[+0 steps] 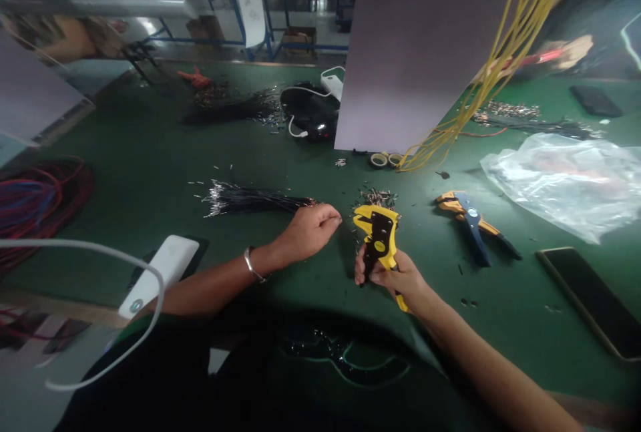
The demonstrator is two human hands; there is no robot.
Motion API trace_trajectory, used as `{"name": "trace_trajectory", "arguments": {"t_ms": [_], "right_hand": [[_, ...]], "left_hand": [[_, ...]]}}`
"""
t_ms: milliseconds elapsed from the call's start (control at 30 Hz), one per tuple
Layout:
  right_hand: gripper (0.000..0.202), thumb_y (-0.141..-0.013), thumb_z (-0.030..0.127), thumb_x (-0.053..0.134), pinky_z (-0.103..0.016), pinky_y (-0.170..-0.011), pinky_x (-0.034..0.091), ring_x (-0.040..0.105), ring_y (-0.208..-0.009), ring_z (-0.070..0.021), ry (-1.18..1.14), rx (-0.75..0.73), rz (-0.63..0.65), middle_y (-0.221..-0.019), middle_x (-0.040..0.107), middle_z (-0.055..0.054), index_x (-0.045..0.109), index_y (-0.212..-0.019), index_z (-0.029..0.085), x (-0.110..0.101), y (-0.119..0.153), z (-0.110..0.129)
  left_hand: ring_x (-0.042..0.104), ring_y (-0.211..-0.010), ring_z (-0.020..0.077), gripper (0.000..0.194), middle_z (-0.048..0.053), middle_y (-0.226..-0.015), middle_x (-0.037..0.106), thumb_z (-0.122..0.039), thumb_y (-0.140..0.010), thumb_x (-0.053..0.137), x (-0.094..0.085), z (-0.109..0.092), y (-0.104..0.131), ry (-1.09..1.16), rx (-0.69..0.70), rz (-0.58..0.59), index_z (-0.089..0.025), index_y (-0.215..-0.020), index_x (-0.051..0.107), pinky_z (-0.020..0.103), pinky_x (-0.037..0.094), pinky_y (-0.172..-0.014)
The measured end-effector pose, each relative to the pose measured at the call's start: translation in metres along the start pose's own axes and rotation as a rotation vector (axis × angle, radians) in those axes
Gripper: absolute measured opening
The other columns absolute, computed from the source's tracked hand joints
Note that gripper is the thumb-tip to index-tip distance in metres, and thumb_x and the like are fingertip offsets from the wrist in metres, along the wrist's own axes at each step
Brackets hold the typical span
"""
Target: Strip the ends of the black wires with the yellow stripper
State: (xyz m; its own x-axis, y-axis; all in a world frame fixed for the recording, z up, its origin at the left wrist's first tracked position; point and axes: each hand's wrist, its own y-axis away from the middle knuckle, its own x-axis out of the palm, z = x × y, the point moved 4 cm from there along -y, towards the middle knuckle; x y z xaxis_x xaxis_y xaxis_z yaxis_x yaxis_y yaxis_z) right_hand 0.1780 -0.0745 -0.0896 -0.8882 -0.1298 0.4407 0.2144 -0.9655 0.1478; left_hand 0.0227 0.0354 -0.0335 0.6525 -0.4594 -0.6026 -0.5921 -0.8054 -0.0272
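Long bundle of thin black wires (250,198): lies loosely on the green tabletop (140,138), silvery tips fanned out at the left, the other end running up to the left hand (311,230).
Left hand: fingers curled, thumb and forefinger pressed together at the tips (whether a thin wire sits in that pinch, I cannot tell).
Right hand (398,280): wrapped around the handles of a yellow-and-black, pistol-shaped wire stripper (381,240), gripping it firmly above the tabletop.
Stripper head: faces left, towards the pinched fingertips but apart from them; no wire can be made out in its mouth.
Loose heap of short dark and coppery pieces (379,199): lies just beyond the stripper head, with stray bits scattered nearby.
Step in hand: judging by the pose, single wire ends are being worked with the stripper, and this looks like the gap between two squeezes.
Next move calls for: one wire kept straight in the left hand, its end lined up with the mouth, then an even squeeze on the handles.
Spare tool: an orange-and-dark-blue wire stripper (471,218) rests to the right, untouched.
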Motion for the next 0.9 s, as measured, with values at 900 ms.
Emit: {"name": "trace_trajectory", "arguments": {"t_ms": [900], "right_hand": [[0.036, -0.064, 0.019, 0.070, -0.038, -0.071, 0.049, 0.061, -0.070, -0.0195, 0.052, -0.011, -0.178, -0.083, 0.064, -0.004, 0.058, -0.098, 0.018, 0.001, -0.002, 0.008]], "left_hand": [[0.041, -0.031, 0.0035, 0.006, -0.002, -0.056, 0.065, -0.016, -0.083, 0.047, 0.019, -0.003, 0.008, 0.432, -0.269, 0.144, -0.018, -0.078, 0.047, 0.016, 0.030, -0.030]]}}
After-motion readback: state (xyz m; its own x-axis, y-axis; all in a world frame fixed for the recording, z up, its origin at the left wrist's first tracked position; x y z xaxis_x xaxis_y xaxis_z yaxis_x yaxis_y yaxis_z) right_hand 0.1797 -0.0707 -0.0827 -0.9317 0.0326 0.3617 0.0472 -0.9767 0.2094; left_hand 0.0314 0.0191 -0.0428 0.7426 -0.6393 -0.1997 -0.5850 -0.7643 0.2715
